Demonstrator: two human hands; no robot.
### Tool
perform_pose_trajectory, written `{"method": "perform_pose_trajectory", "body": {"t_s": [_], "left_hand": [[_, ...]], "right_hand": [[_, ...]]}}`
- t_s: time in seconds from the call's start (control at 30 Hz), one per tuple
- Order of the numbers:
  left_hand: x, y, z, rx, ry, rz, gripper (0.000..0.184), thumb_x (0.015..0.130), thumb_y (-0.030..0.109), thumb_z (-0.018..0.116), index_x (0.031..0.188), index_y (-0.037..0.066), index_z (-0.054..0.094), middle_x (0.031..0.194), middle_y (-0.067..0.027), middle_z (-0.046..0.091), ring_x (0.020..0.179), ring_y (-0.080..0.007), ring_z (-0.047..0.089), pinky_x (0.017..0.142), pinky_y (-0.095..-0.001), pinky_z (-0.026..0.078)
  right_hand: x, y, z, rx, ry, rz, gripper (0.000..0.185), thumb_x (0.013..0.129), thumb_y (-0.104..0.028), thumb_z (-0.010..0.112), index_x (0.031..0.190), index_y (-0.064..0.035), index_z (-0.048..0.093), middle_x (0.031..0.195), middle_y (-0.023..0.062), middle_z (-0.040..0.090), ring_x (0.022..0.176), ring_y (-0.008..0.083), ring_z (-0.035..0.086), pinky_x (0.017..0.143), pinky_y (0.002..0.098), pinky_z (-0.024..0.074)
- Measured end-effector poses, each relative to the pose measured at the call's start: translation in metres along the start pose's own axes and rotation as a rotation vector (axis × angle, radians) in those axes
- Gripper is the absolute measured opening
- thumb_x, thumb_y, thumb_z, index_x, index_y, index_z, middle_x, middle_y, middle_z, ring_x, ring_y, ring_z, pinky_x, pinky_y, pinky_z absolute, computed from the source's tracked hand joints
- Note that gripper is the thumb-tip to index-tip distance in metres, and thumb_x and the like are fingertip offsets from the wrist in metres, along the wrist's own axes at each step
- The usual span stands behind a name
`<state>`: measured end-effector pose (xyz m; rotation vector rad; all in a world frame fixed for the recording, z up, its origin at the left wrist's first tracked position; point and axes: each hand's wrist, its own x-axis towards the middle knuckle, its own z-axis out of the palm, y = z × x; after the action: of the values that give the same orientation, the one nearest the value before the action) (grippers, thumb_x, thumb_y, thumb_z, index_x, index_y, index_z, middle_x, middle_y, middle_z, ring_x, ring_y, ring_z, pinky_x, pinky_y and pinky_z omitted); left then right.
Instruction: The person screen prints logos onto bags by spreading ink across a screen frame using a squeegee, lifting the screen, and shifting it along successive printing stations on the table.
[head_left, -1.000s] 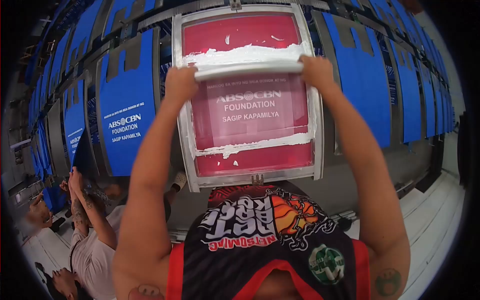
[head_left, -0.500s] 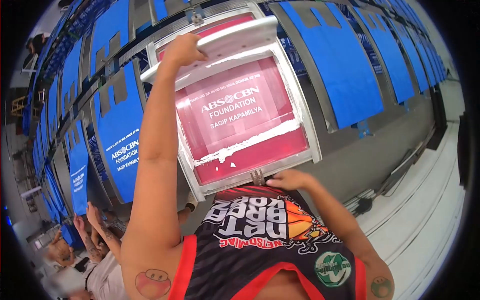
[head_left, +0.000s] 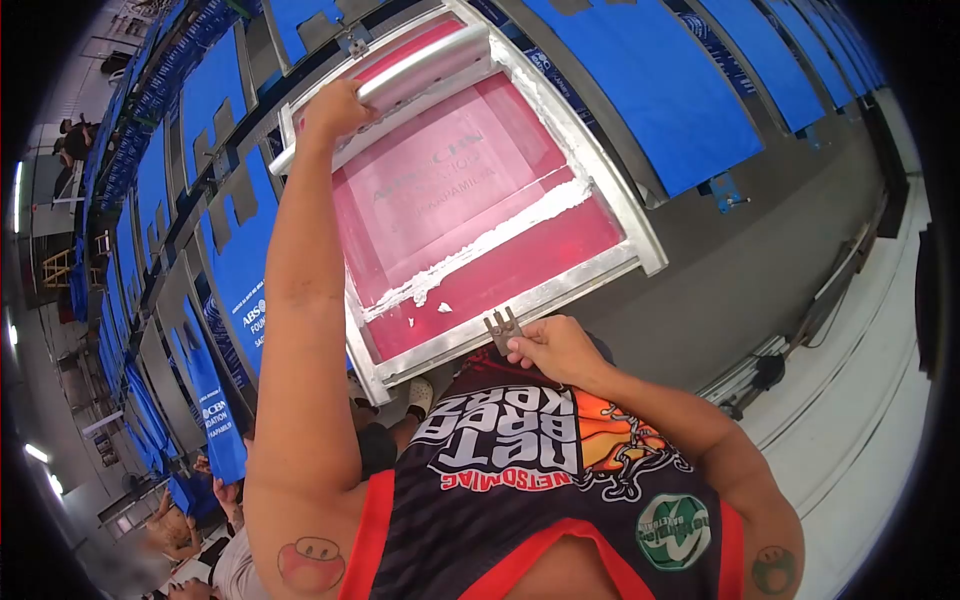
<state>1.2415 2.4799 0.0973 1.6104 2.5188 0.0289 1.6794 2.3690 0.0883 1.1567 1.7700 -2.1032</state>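
Note:
My left hand [head_left: 340, 108] is closed on the long pale squeegee [head_left: 428, 75], which lies across the upper part of the screen frame [head_left: 510, 297]. Low at the frame's near edge, my right hand [head_left: 555, 348] pinches the metal bracket [head_left: 503, 328] between thumb and fingers. Inside the frame the red mesh [head_left: 520, 258] has a pale printing window with faint lettering. White ink [head_left: 500, 233] forms a ragged band below the lettering, with small blobs near it and more ink along the right side.
Blue fabric pieces [head_left: 665, 95] lie on grey boards to the right and left. At the lower left, a co-worker's hand [head_left: 228, 495] is near a printed blue piece [head_left: 215, 400]. A cable and rail [head_left: 770, 370] run along the right side.
My right hand has left the squeegee and come down to the bracket. My left hand has shifted inward on the squeegee, now tilted. The frame appears rotated in view, and its lettering looks fainter.

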Motion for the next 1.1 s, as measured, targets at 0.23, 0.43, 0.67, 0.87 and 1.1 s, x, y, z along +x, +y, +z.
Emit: {"method": "perform_pose_trajectory", "body": {"t_s": [0.23,0.43,0.67,0.87,1.1], "left_hand": [[-0.062,0.039,0.034,0.042,0.031,-0.098,0.035,0.074,0.026,0.072,0.109,0.02,0.069,0.102,-0.0106,0.069,0.096,-0.0307,0.066,0.082,-0.0444,0.053],[-0.215,0.125,0.085,-0.063,0.159,-0.049,0.024,0.076,0.008,0.057,0.098,0.014,0.065,0.086,-0.0113,0.061,0.079,-0.0314,0.064,0.067,-0.0434,0.053],[-0.269,0.154,0.077,-0.123,0.291,-0.102,0.018,0.07,0.003,0.059,0.087,0.009,0.064,0.084,-0.0093,0.061,0.078,-0.0289,0.062,0.066,-0.0435,0.05],[-0.309,0.03,0.048,-0.167,0.275,-0.168,0.044,0.059,0.03,0.082,0.1,0.017,0.07,0.127,-0.0108,0.052,0.12,-0.0315,0.048,0.096,-0.0514,0.04],[-0.332,-0.002,0.12,-1.158,0.325,-0.564,0.054,0.056,0.023,0.093,0.104,0.016,0.07,0.149,-0.0239,0.025,0.137,-0.0345,0.032,0.111,-0.0433,0.031]], "right_hand": [[0.042,0.064,0.005,-0.069,0.054,0.022,0.021,0.086,-0.016,0.064,0.089,0.0037,0.071,0.075,0.0088,0.072,0.063,0.0101,0.066,0.062,0.0246,0.0528],[0.044,0.069,0.004,-0.064,0.045,-0.009,0.02,0.085,-0.016,0.066,0.089,0.0036,0.071,0.075,0.0085,0.072,0.062,0.0099,0.066,0.061,0.0245,0.0528],[0.053,0.082,0.001,-0.307,0.007,-0.094,0.034,0.088,-0.033,0.061,0.076,-0.0026,0.071,0.066,0.0083,0.068,0.063,0.0181,0.068,0.065,0.0328,0.0526],[0.028,0.004,-0.089,-0.259,0.165,-0.182,0.038,0.088,-0.032,0.066,0.091,0.0057,0.069,0.076,0.0105,0.07,0.065,0.0169,0.066,0.063,0.0299,0.0511],[0.121,0.037,-0.196,-0.162,0.363,0.103,0.068,0.097,-0.059,0.032,0.123,-0.0028,0.059,0.117,0.0144,0.062,0.108,0.0252,0.057,0.094,0.0413,0.0424]]}}
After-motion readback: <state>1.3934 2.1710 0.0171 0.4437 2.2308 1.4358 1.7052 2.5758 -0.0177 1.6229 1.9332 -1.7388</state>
